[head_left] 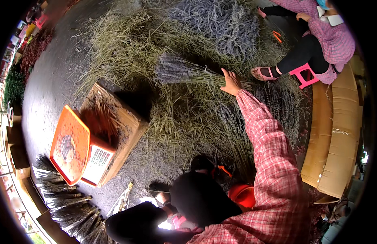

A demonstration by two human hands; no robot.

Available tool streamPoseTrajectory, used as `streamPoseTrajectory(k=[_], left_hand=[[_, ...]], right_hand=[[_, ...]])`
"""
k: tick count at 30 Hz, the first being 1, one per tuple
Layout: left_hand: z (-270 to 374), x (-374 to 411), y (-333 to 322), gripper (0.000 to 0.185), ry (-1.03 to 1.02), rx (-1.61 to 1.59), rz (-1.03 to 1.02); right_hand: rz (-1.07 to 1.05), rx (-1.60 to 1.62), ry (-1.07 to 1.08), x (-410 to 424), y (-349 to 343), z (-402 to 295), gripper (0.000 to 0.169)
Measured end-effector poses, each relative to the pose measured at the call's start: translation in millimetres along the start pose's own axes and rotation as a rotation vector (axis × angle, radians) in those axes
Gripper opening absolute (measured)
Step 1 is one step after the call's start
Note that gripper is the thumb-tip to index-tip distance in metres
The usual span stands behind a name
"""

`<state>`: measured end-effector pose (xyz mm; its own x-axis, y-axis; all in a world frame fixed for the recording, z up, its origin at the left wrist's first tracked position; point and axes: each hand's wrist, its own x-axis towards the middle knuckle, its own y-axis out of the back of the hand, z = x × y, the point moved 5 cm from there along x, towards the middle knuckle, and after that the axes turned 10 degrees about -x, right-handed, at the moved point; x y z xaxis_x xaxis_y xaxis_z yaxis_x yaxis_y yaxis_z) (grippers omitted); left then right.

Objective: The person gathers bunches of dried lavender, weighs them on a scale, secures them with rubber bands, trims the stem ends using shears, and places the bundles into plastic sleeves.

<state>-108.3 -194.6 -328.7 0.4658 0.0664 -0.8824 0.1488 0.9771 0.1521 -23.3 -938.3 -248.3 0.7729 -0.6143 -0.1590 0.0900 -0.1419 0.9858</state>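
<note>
My right hand (pixel 232 83) reaches far forward over the stem end of a bunch of dried lavender (pixel 173 68). Its fingers are spread, with the palm over or against the stems; no grip around them shows. The bunch lies with its purple heads to the left, on top of a wide heap of loose lavender stalks (pixel 127 45). More lavender (pixel 234 122) is spread below my forearm, heads upward. Beyond it sits a thick pile of purple lavender heads (pixel 219 24). My left hand is out of view.
An orange-trayed digital scale (pixel 98 158) stands on a cardboard box (pixel 132 128) at left. Wrapped bunches (pixel 69 204) line the lower left. Orange-handled scissors (pixel 225 170) and a red bucket (pixel 244 195) are by my knees. A person sits on a pink stool (pixel 304 76), near flattened cardboard (pixel 340 128).
</note>
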Motion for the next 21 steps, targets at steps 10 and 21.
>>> streamPoseTrajectory(k=[10, 21], left_hand=[[-1.6, 19.8, -51.9, 0.031, 0.097, 0.079, 0.0], [-4.8, 21.1, -56.3, 0.029, 0.112, 0.087, 0.013]], right_hand=[[-0.165, -0.079, 0.02, 48.7, -46.0, 4.4, 0.075], [-0.058, -0.006, 0.002, 60.7, -50.4, 11.7, 0.047]])
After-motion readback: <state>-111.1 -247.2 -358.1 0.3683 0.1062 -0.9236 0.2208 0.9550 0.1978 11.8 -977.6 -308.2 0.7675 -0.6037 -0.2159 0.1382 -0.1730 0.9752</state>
